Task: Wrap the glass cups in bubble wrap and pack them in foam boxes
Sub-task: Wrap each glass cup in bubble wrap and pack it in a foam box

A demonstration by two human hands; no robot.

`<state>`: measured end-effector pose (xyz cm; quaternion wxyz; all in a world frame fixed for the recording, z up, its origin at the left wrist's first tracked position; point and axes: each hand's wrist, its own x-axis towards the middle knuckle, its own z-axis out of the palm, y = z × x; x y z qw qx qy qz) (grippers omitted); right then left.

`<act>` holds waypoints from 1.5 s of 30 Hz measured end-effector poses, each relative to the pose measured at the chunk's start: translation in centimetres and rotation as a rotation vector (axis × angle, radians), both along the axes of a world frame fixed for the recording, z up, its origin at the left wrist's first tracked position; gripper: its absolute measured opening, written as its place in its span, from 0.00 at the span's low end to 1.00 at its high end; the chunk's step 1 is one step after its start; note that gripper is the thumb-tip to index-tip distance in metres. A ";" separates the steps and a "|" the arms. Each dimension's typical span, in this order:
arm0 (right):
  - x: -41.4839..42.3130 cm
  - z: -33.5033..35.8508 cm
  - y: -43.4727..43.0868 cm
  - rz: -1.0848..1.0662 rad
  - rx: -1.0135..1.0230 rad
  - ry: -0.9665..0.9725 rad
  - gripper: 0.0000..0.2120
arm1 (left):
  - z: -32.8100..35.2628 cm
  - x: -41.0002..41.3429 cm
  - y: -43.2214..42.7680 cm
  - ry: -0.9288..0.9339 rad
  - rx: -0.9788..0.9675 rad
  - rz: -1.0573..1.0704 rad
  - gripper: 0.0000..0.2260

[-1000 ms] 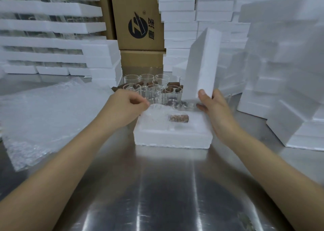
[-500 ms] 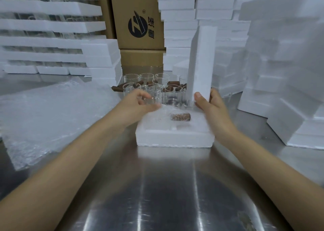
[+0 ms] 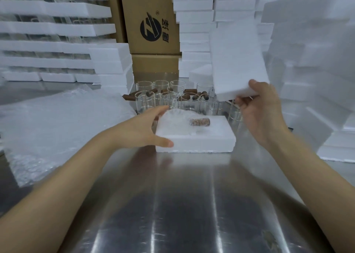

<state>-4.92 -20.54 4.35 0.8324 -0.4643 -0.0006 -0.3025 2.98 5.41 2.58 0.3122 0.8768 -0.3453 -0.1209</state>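
One foam box cradling a wrapped cup, left hand gripping its end, right hand holding foam lid

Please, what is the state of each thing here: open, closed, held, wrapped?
Box: open, on the table, left hand holds its left end.
Lid: off the box, tilted, gripped by the right hand.
Wrapped cup: lying in the box.
Other cups: unwrapped, upright behind the box.
Bubble wrap: spread flat, left of the box.

Single head-worn wide-angle view, facing forward and down, close over table
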 end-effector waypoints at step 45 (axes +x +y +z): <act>0.6 -1.9 0.9 0.181 0.049 0.227 0.15 | 1.3 1.3 -2.3 0.003 -0.437 0.506 0.11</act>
